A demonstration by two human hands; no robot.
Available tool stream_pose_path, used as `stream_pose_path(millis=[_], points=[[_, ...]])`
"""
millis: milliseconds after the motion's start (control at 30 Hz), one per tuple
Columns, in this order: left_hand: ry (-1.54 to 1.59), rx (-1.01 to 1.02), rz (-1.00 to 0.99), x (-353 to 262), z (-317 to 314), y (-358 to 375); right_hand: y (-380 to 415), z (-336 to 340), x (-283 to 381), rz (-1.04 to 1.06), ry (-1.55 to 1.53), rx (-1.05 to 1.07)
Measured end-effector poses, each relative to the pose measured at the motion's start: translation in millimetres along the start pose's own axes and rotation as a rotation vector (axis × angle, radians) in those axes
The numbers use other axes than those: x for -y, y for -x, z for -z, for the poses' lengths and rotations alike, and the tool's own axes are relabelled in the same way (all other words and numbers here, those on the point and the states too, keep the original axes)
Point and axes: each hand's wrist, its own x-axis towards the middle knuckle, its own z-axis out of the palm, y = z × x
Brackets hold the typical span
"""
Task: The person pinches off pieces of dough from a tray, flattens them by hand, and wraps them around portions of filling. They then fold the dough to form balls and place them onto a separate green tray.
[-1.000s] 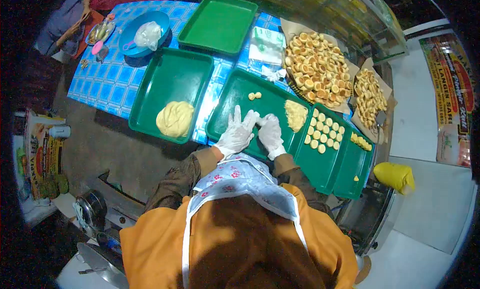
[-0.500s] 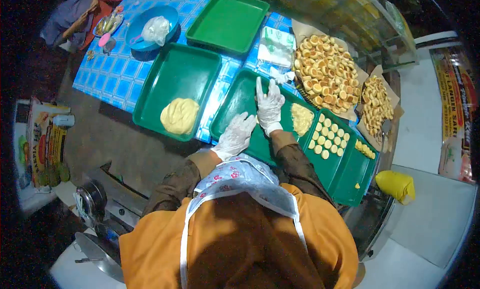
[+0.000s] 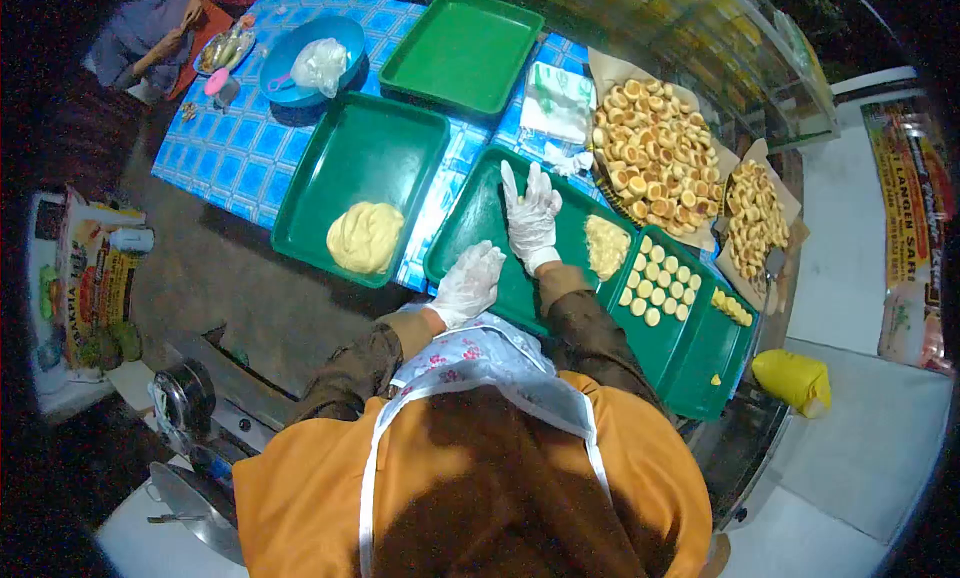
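My left hand (image 3: 468, 284), in a clear glove, rests palm down at the near left part of a green tray (image 3: 478, 203). Farther forward on the same tray lies my right hand (image 3: 533, 218), also gloved, its fingers stretched away from me. Whether anything is under either palm is hidden. Right of my right hand, a rough piece of filling or dough (image 3: 606, 247) sits on the tray. Beside it, another green tray (image 3: 640, 341) bears several small pale rounds (image 3: 654, 280). A large smooth dough lump (image 3: 366, 237) lies on the tray to the left.
Browned pastries (image 3: 656, 153) fill a paper-lined tray at the right, near a second pile (image 3: 754, 210). At the back are a green tray (image 3: 462, 53), a blue bowl (image 3: 275, 78) and a packet (image 3: 556, 102). A person's arm (image 3: 165, 48) shows at upper left.
My right hand has shifted slightly left relative to the tray. My left hand stays near the same spot. The whole view has moved a little.
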Motion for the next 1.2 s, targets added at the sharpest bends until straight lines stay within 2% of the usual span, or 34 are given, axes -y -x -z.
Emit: stream_pose_path(millis=[167,200,300,367,433,500,533,567,633,667,800,900,967,1200], points=[[0.031,0.044,0.091,-1,1,-3,2,5,11,-0.013,-0.055,-0.039],[0.054,0.06,0.12,-4,2,-2,7,6,15,0.036,0.016,0.025],[0.061,-0.01,0.077,-7,6,-1,7,2,13,0.02,-0.035,-0.019],[0.186,0.01,0.118,2,4,-3,4,31,-7,-0.036,-0.396,-0.023],[0.243,0.002,0.118,1,2,-7,16,58,-25,-0.232,-0.478,-0.08],[0.213,-0.013,0.049,-1,7,-17,54,50,-32,-0.376,-0.439,0.031],[0.151,0.099,0.055,-7,17,-27,68,51,-35,-0.346,-0.407,0.131],[0.021,0.103,0.01,-13,16,-33,83,52,-37,-0.318,-0.374,0.234],[-0.238,0.101,-0.083,-23,12,-42,90,60,-34,-0.209,-0.279,0.295],[-0.221,0.202,-0.028,-17,-7,-44,91,58,-31,-0.184,-0.237,0.335],[-0.215,0.234,0.013,-25,3,-54,91,59,-28,-0.228,-0.219,0.467],[-0.332,0.218,-0.037,-24,2,-49,97,65,-30,-0.223,-0.218,0.489],[-0.283,0.226,-0.075,-27,3,-40,105,73,-25,-0.145,-0.162,0.547],[-0.25,0.313,-0.074,-28,12,-33,106,78,-31,-0.159,-0.217,0.597]])
